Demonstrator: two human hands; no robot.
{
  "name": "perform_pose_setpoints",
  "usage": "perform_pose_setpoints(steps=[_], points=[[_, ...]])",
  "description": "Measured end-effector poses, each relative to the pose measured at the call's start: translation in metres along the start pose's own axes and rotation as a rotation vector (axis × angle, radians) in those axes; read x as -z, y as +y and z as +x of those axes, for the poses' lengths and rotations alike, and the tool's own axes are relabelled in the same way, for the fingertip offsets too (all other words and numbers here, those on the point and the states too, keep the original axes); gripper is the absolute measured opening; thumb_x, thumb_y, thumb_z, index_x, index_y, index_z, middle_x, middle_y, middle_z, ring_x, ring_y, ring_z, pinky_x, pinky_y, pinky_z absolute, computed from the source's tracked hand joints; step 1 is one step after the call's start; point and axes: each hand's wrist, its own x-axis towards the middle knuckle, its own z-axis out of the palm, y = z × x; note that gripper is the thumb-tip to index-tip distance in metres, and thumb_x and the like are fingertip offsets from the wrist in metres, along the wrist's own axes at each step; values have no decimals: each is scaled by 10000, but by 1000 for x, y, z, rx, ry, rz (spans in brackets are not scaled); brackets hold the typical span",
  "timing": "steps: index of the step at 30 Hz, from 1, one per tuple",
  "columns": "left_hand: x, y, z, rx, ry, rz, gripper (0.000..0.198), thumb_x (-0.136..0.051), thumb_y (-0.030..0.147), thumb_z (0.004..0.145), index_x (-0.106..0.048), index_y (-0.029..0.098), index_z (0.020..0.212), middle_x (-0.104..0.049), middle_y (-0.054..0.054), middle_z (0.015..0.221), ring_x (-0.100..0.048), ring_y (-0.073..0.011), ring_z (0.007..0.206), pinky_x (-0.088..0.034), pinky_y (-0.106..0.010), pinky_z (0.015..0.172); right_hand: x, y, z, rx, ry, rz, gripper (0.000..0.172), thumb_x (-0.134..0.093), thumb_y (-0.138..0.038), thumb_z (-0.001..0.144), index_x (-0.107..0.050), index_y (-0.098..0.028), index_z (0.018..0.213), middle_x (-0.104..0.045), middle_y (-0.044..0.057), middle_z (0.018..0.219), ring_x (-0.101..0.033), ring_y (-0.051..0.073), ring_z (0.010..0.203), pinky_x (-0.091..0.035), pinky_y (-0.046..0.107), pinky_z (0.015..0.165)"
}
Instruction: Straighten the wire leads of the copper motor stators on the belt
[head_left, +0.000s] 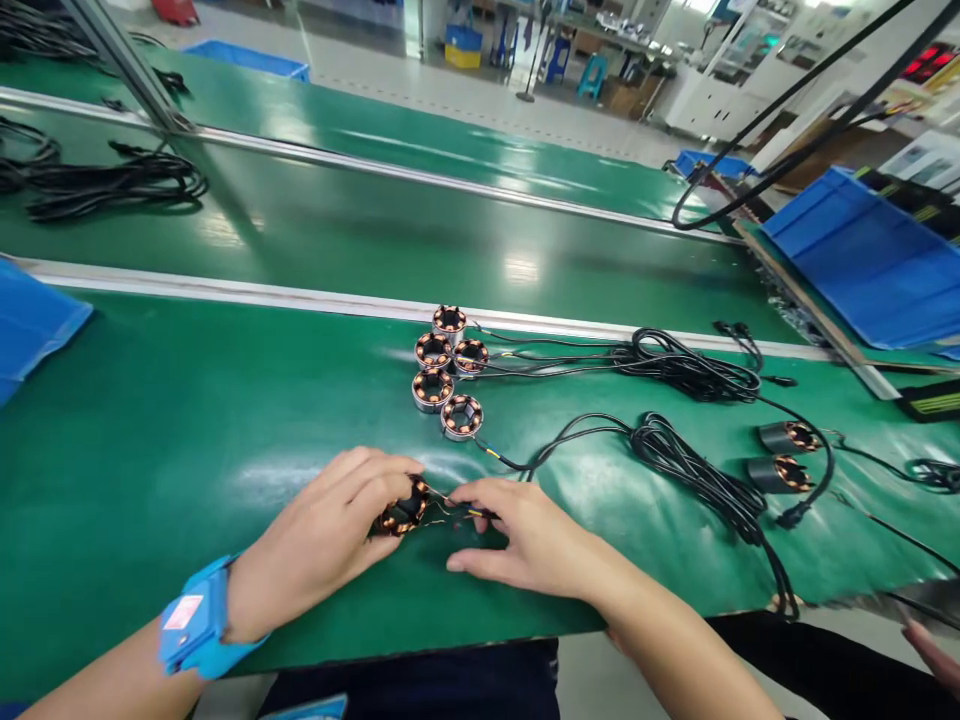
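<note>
Gripping a black-and-copper ring-shaped wire coil [411,520] between fingers and thumb near the green-topped counter's [150,450] front edge, the left hand [337,520] faces the right hand [517,535], its fingers at thin loose wires [438,497]; whether they grip, I cannot tell. Toward the back edge cluster 5 silver-sided copper-wound rings [433,404].

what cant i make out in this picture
Head view: left side of motor stator, covered by left hand.
Head view: how right hand holds the wires, masked by that hand.
Head view: print on wristband label, too small.
Head view: blue bin, cut off by left edge.
</note>
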Motion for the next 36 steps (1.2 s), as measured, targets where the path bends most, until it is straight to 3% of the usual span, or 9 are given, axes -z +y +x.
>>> perform_pose_setpoints(steps=[6,10,14,18,21,24,26,30,36], points=[[-11,1,3,66,73,-144,356,-656,169,942,-498,227,1255,-737,-72,1235,-709,-194,1108,-577,-311,908,13,-3,1,-180,-30,435,301,-531,-431,1038,-719,-197,1052,-732,43,982,-573,110,739,-442,262,683],[-21,5,6,86,154,-228,409,-692,193,928,-483,237,1277,-756,-74,1198,-730,-201,1104,-608,-323,886,10,6,1,-319,22,833,274,-613,-452,968,-663,-183,991,-707,23,939,-340,39,526,-259,234,515],[-28,8,6,79,152,-243,383,-703,229,935,-493,239,1255,-752,-93,1197,-738,-211,1106,-620,-336,879,8,6,1,-453,-10,1039,266,-646,-436,875,-562,-184,890,-704,39,764,-410,63,530,-160,236,496],[-36,9,6,113,137,-239,391,-710,307,947,-477,244,1253,-750,-96,1191,-751,-212,1086,-626,-327,883,9,7,2,-476,-69,1060,193,-580,-380,854,-518,-200,889,-722,54,697,-496,90,553,-154,223,487],[-38,7,2,153,67,-166,406,-686,409,969,-483,253,1284,-758,-83,1153,-772,-222,1021,-638,-333,857,12,9,0,-460,-108,1036,185,-549,-368,859,-550,-192,916,-752,55,751,-431,66,478,-184,207,457],[-29,1,0,147,-60,-156,757,-632,688,926,-374,260,1494,-751,-94,1125,-781,-251,966,-656,-364,816,20,8,-6,-409,-150,924,262,-556,-384,922,-653,-173,1044,-784,76,912,-597,94,566,-446,224,541],[-16,-6,3,144,-136,-266,984,-513,841,873,-224,267,1618,-717,-123,1213,-768,-257,1031,-657,-369,852,29,7,-8,-312,4,802,303,-560,-413,993,-700,-180,1127,-780,79,995,-726,153,808,-572,296,751],[-1,-22,28,183,-131,-190,555,-451,532,1071,-353,358,1589,-617,-82,1270,-716,-181,1029,-615,-319,896,47,11,1,-180,406,481,362,-532,-510,1054,-722,-219,1155,-759,60,1097,-717,172,996,-567,345,943],[-21,-38,59,40,-127,289,362,-478,396,1062,-689,252,1319,-527,-78,1001,-579,-213,831,-557,-345,696,39,28,39,-271,229,406,699,-401,-799,979,-693,-171,1072,-746,87,969,-723,195,876,-584,372,868]])
